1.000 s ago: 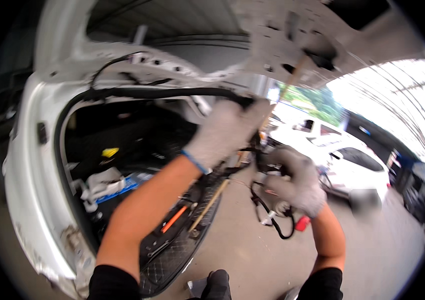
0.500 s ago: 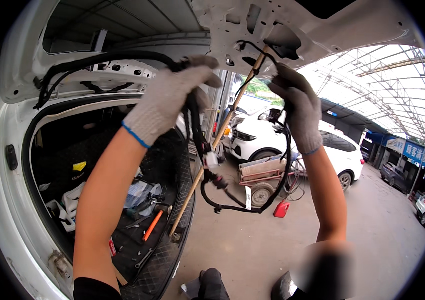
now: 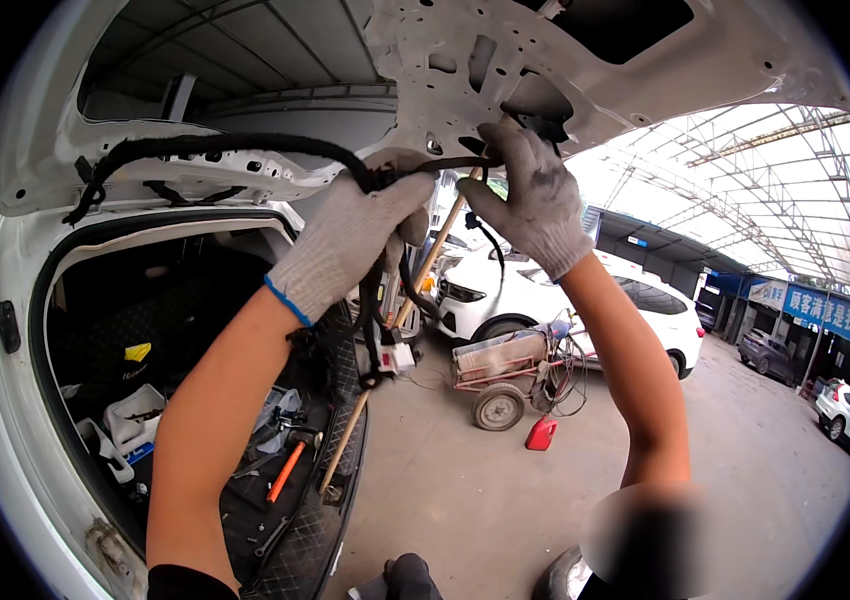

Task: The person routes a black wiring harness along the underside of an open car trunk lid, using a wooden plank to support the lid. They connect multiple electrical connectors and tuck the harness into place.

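My left hand (image 3: pixel 350 230), in a pale knit glove with a blue cuff edge, is closed around a black wiring harness (image 3: pixel 235 145). One length of the harness runs left along the raised white tailgate (image 3: pixel 635 95); other strands hang below the hand, with a white connector (image 3: pixel 397 357) among them. My right hand (image 3: pixel 537 205), also gloved and dark-smudged, is raised beneath the tailgate's inner panel. A stretch of the harness runs across to its curled fingers, with the thumb somewhat apart. A thin black branch dangles under this hand.
A wooden pole (image 3: pixel 343 445) slants up from the trunk sill toward the tailgate. Inside the trunk lie an orange-handled hammer (image 3: pixel 287 472), wrenches and white trays (image 3: pixel 133 415). Beyond stand a two-wheeled cart (image 3: pixel 498 375), a red jug (image 3: pixel 541 433) and a white car (image 3: pixel 665 315).
The right hand has moved left and slightly up, nearer the left hand. The harness loop that hung between the hands is gone, and a short stretch now spans them. The view has shifted slightly.
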Motion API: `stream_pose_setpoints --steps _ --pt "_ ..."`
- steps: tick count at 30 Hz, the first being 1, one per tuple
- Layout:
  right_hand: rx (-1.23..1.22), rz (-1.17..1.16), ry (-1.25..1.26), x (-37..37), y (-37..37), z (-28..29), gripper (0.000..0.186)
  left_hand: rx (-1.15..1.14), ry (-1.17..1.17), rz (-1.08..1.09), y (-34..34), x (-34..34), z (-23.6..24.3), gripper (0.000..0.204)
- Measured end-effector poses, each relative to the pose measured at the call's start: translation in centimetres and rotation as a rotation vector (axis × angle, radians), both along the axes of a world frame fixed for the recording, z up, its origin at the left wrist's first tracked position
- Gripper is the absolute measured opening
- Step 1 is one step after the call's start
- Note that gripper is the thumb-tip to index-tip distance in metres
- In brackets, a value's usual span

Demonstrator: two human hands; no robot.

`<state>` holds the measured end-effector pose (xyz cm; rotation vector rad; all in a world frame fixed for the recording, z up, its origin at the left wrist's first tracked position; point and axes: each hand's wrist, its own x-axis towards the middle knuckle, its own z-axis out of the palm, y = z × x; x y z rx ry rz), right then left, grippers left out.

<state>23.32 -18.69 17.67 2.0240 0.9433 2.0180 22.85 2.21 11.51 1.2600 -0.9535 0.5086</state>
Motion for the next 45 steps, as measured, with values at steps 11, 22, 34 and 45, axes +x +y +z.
stream_pose_setpoints --steps 11,22,34,45 --pt "0.625 0.055 0.984 2.4 -3.4 -2.9 0.039 -0.222 -0.129 0.052 1.2 -0.6 1.7 0.03" --pt "0.349 0.094 0.266 -0.7 -2.4 -1.6 0.033 0.215 0.038 0.32 0.7 0.3 3.2 0.036" --pt "-0.024 -0.019 0.38 -3.6 0.8 -0.4 0.055 -0.22 -0.061 0.036 0.2 2.1 6.5 0.048" --pt "0.287 -0.179 0.648 -3.7 -1.6 -1.0 0.046 -0.274 -0.144 -0.218 1.5 -1.1 7.0 0.028"
